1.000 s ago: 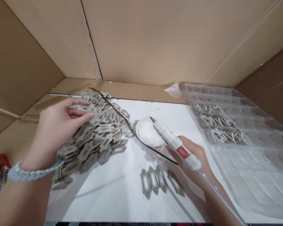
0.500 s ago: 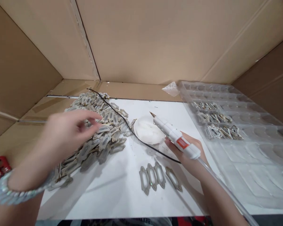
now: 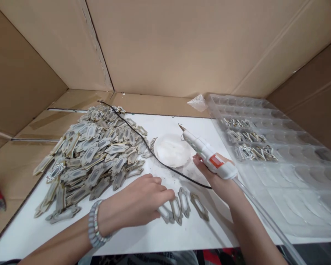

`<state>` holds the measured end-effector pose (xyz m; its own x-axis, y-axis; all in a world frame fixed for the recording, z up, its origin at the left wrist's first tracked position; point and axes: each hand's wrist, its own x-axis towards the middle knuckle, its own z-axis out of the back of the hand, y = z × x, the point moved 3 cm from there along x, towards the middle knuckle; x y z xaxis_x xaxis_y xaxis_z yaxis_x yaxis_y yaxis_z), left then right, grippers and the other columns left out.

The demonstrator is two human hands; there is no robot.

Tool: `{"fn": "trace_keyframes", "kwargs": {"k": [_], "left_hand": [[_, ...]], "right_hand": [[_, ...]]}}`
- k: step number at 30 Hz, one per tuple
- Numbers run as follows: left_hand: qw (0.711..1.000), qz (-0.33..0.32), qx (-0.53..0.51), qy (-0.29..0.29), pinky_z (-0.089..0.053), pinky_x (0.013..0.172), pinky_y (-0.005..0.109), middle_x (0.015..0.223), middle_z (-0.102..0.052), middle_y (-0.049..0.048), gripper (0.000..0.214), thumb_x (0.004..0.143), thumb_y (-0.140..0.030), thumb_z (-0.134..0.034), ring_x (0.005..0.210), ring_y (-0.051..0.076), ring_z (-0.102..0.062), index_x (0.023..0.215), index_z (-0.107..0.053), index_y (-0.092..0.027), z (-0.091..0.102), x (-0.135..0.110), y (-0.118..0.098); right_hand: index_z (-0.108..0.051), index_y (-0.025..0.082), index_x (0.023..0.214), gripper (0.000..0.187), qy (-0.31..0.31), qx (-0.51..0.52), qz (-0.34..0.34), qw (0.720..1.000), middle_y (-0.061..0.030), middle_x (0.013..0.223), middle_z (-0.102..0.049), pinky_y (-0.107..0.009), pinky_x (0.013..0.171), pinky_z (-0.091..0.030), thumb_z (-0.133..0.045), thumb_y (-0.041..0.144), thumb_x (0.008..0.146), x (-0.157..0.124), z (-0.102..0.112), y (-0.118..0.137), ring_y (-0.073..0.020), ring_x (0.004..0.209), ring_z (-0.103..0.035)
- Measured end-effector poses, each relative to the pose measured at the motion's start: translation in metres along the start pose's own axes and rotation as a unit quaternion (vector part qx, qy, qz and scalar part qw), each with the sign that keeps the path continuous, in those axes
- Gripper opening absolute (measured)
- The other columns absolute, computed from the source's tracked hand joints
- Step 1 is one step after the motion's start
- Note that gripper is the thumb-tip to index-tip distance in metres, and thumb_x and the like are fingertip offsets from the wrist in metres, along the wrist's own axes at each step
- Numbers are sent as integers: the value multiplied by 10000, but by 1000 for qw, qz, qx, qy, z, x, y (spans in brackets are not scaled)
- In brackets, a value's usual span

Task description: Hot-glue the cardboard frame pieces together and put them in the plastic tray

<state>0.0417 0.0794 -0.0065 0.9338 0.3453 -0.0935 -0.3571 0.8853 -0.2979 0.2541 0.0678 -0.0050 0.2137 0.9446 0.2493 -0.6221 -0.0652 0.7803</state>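
The left hand (image 3: 139, 202) lies flat with fingers loosely spread, fingertips touching the leftmost of four flat cutouts (image 3: 182, 204) in a row just beside it, while the right hand (image 3: 219, 180) is wrapped tight around a white glue gun (image 3: 206, 154), nozzle pointing away above a round white dish (image 3: 171, 150).

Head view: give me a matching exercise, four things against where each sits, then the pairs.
1. white hot-glue gun with red label
2. heap of grey die-cut card pieces
3. clear plastic blister tray
4. round white pad

a. right edge of the board
b. under the gun's tip
c. in the right hand
d. left of the black cord

1-c, 2-d, 3-a, 4-b
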Motion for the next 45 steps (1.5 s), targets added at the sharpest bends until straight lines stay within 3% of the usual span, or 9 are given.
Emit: {"fn": "trace_keyframes", "kwargs": {"k": [6,9,12,16,19,23,29,35,45], "left_hand": [[1000,11,6,8,-418,719,340,776,-657,-24,179,731,-221,-756,799,200,-626,763,-579,-226,-7,1,5],[999,21,-20,-18,-454,746,329,741,-659,-20,135,735,-198,-727,772,187,-640,712,-595,-217,-8,1,9],[991,30,-73,-103,-483,692,275,723,-675,-22,90,740,-162,-700,719,153,-652,780,-641,-217,2,-3,17],[952,33,-78,-294,-504,579,208,719,-694,-29,118,816,-185,-658,625,107,-652,932,-648,-209,26,-15,32],[918,1,-14,-396,-582,764,223,786,-740,-28,85,860,-178,-644,708,104,-703,937,-631,-210,39,-24,36],[890,22,64,-452,-589,932,296,915,-770,-15,165,821,-155,-703,811,129,-734,957,-651,-233,43,-32,40],[857,47,191,-476,-596,926,332,885,-763,26,202,750,-142,-773,788,153,-725,915,-666,-191,44,-40,44],[853,35,218,-474,-604,893,338,878,-755,47,248,713,-117,-799,781,159,-713,921,-675,-167,43,-39,37],[854,30,218,-471,-592,916,317,912,-752,59,234,727,-108,-783,813,163,-713,925,-675,-172,42,-42,32]], "right_hand": [[-522,223,666,291,1,2,4,1000,18,630,-546,-262,536,-408,-608,415,868,-1,-1,1,-140,545,-503],[-520,220,674,289,20,22,-9,1000,6,639,-549,-269,519,-396,-591,427,864,0,-2,1,-150,563,-513],[-526,218,682,283,27,34,-34,998,-12,651,-562,-272,497,-380,-581,439,850,0,-2,0,-165,588,-530],[-527,218,672,288,33,36,-58,997,-30,655,-575,-274,480,-373,-586,452,830,0,-1,0,-178,604,-544],[-561,211,706,271,38,35,-57,997,-48,694,-604,-278,473,-368,-580,449,834,-1,-1,2,-191,633,-567],[-600,208,744,240,70,42,-40,996,-34,694,-615,-278,492,-406,-573,417,859,-2,0,6,-184,625,-580],[-594,215,739,142,144,37,70,986,0,699,-613,-264,560,-446,-607,259,874,-10,-6,14,-144,600,-579],[-563,215,731,168,174,65,194,963,16,698,-572,-229,561,-420,-569,121,870,-12,-11,26,-122,631,-539],[-543,199,697,194,195,64,194,959,-9,685,-561,-247,537,-395,-510,108,865,-12,-15,25,-142,623,-527]]}}
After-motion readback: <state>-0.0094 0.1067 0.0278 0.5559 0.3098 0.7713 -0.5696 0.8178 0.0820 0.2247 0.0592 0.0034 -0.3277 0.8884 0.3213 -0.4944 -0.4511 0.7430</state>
